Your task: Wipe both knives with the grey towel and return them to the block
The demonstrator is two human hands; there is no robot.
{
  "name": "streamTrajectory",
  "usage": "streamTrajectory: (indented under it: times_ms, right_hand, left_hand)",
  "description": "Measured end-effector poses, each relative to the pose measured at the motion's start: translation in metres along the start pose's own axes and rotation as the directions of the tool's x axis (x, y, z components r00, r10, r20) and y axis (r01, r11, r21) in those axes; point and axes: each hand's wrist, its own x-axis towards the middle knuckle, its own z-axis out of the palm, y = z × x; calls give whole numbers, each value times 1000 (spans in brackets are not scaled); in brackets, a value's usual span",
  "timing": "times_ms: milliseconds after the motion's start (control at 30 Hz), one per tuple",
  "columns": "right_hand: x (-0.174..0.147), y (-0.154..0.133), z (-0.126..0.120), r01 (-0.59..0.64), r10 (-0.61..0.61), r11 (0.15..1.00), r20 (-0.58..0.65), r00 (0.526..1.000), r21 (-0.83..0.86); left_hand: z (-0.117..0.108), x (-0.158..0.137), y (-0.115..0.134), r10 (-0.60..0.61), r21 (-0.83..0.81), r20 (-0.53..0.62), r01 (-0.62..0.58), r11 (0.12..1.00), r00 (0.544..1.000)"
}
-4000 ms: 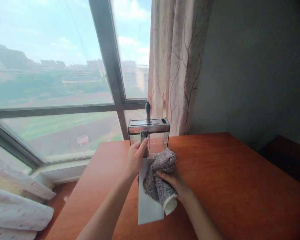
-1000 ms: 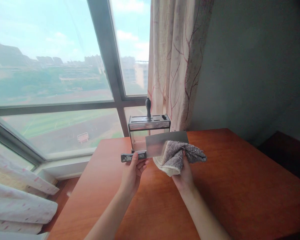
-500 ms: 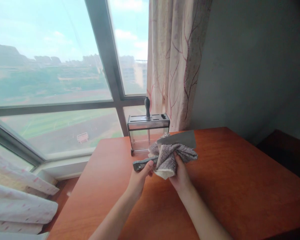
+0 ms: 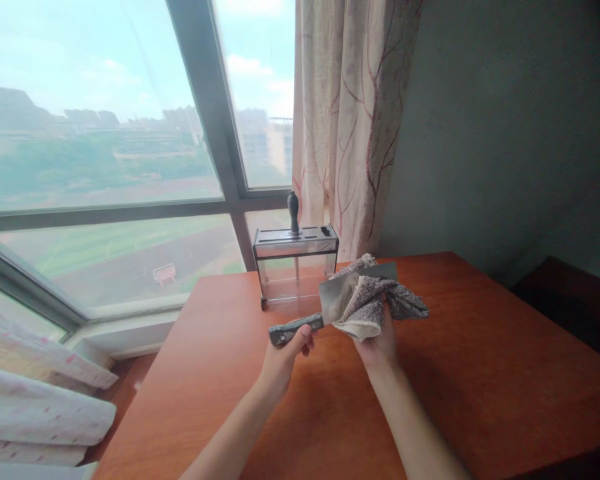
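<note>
My left hand (image 4: 290, 353) is closed around the dark handle of a cleaver (image 4: 334, 299), whose broad metal blade points to the right. A grey, fuzzy cloth with a pale underside (image 4: 375, 303) is folded over the blade and hides much of it. My right hand (image 4: 381, 343) grips the cloth from below, around the blade; its fingers are mostly covered by the folds. Both hands are held above the table. Behind them stands a clear-sided knife block (image 4: 296, 250) with a slotted top, and a dark-handled tool (image 4: 293, 212) sticks up from it.
The brown wooden table (image 4: 460, 400) reaches under both arms. Beyond it are a large window (image 4: 105, 160) and a patterned curtain (image 4: 355, 120), with a grey wall (image 4: 505, 133) to the right. Another curtain (image 4: 35, 413) hangs at the lower left.
My right hand and the cloth have slid right along the blade, away from the handle, baring the part of the blade beside the handle. My left hand keeps its hold on the handle.
</note>
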Motion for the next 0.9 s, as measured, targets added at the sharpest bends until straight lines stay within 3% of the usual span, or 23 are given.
streamTrajectory:
  times_ms: [333,700,900]
  right_hand:
    - [-8,34,-1,-29,33,995,43,999,-92]
    - [3,11,-2,-91,90,994,-19,996,-54]
    - [7,-2,-3,-113,112,994,36,993,13]
  left_hand:
    - [6,-2,-5,8,-9,-16,-8,1000,1000]
    - [0,2,0,6,56,13,-7,998,1000]
    - [2,0,-2,-11,45,12,11,999,1000]
